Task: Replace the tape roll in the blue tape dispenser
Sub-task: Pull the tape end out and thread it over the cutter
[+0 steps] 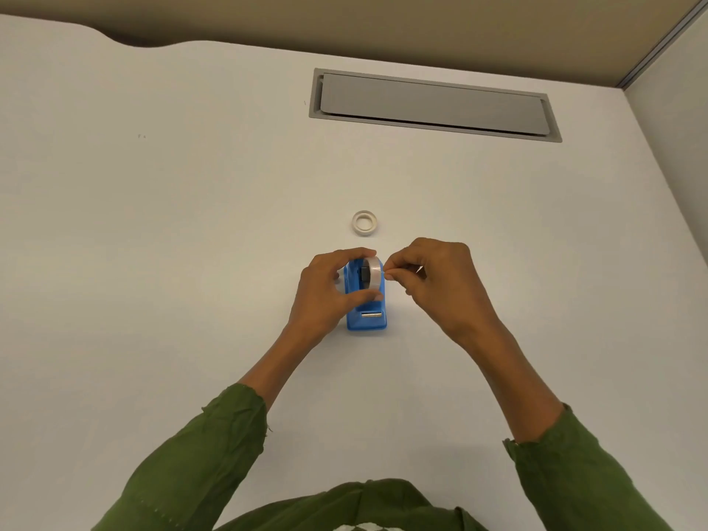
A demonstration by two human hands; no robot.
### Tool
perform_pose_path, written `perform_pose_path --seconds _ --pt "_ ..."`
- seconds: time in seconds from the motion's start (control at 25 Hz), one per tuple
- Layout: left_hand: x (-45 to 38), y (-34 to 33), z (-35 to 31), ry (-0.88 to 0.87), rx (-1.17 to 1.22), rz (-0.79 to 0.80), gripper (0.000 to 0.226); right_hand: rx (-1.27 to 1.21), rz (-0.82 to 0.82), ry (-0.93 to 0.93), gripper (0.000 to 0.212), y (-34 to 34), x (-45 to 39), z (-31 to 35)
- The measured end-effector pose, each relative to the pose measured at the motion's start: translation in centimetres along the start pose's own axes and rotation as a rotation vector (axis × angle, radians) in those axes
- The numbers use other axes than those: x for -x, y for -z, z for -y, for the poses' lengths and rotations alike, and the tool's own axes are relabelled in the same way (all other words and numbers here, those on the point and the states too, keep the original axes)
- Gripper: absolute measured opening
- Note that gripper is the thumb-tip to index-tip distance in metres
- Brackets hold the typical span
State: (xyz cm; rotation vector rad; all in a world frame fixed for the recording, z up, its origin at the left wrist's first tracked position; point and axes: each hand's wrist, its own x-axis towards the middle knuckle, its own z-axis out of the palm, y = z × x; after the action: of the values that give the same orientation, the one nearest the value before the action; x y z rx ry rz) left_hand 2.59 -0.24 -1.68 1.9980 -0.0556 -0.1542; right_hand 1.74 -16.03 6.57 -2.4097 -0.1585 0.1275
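**Fitting a tape roll into the blue dispenser**

The blue tape dispenser [366, 300] stood on the white desk [153, 243], its cutter end toward the person. The left hand [329, 297] wrapped the dispenser's left side, fingers closed around the body and over the tape roll [372, 277] seated upright in the cradle, evidently to steady both against any pull. The right hand [433, 285] sat just beside the roll, thumb and forefinger pinched together at its right edge, probably on the loose tape end, though the tape itself was too fine to make out. A second, thinner roll [364, 223] lay flat on the desk just beyond the dispenser, apart from both hands; it was likely the spent one, set aside out of the way.
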Motion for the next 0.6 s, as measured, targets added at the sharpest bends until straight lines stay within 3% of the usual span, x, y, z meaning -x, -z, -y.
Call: perform_pose_path --seconds 0.6 --pt "-0.5 -0.2 0.5 0.078 0.052 -0.011 0.058 0.104 -0.049 0.075 0.008 -1.6 0.6 -0.6"
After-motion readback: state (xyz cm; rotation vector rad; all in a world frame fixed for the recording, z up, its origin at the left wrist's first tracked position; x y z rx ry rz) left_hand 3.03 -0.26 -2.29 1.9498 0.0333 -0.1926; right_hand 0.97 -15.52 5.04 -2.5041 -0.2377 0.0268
